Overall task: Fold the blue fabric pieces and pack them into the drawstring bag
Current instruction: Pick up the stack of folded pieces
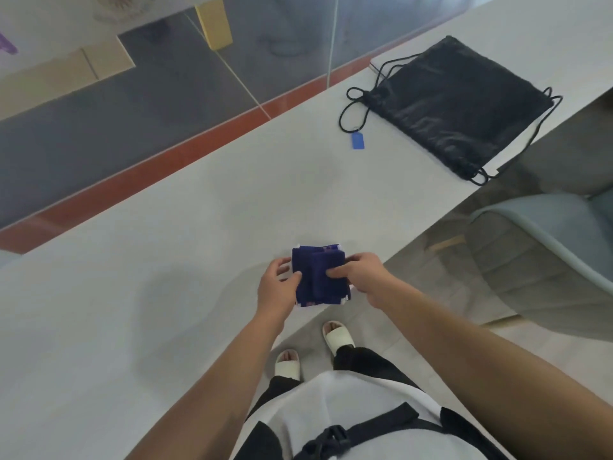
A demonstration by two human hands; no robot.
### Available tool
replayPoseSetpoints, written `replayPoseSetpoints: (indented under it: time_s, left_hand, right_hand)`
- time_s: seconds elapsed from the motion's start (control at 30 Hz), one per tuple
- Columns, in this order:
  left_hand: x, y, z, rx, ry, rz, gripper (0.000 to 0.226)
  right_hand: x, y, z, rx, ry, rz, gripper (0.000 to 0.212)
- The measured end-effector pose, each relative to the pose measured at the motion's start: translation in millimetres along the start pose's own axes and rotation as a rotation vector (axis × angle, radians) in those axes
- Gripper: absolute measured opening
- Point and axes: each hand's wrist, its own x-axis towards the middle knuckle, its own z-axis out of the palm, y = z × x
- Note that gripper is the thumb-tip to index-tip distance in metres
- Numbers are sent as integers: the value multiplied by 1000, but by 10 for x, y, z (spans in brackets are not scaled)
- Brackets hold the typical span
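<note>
Item: blue fabric [319,277], dark navy, folded into a compact squarish bundle with several layers showing and pale edging at its corners; located at the near edge of the table [166,260], centre of the scene, held between both hands; whether it rests on the surface or sits just above it cannot be told. Left hand [277,287]: at the bundle's left edge, thumb laid on the top face, fingers curled round the far-left side, gripping it. Right hand [360,272]: at the bundle's right edge, fingers pressed together on the top layer, thumb at the far-right corner, pinching the fold. Item: drawstring bag [454,104], black, lying flat at the far right of the same table, well apart from the bundle; its black cords [351,104] loop out on the left side and trail along the right and near corner. Item: small blue tag [357,141], on the table beside the cord loop. Item: grey-green chair [547,247], right of the table.
</note>
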Motion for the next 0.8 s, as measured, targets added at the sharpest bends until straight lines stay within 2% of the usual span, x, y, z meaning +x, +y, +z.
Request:
replayPoseSetpoints:
  time_s: [0.17, 0.3, 0.4, 0.5, 0.57, 0.73, 0.8]
  left_hand:
    - [85, -20, -79, 126, -41, 50, 31]
    - [118, -5, -97, 117, -70, 31, 38]
    - [114, 21, -85, 51, -86, -11, 42]
    - [75, 100, -69, -121, -182, -83, 72]
    - [83, 116, -34, -134, -254, -97, 82]
    - [200, 112, -11, -66, -306, -71, 52]
    - [248, 140, -6, -47, -357, -67, 47]
  right_hand:
    - [24, 33, 19, -77, 109, -24, 52]
    - [48, 66, 13, -70, 126, -15, 49]
    - [27, 70, 29, -42, 110, 30, 68]
    - [13, 113, 30, 31, 57, 75, 84]
    - [11, 152, 47, 62, 47, 80, 79]
    - [27, 272, 88, 143, 8, 99, 52]
    - [64, 334, 70, 188, 18, 74, 61]
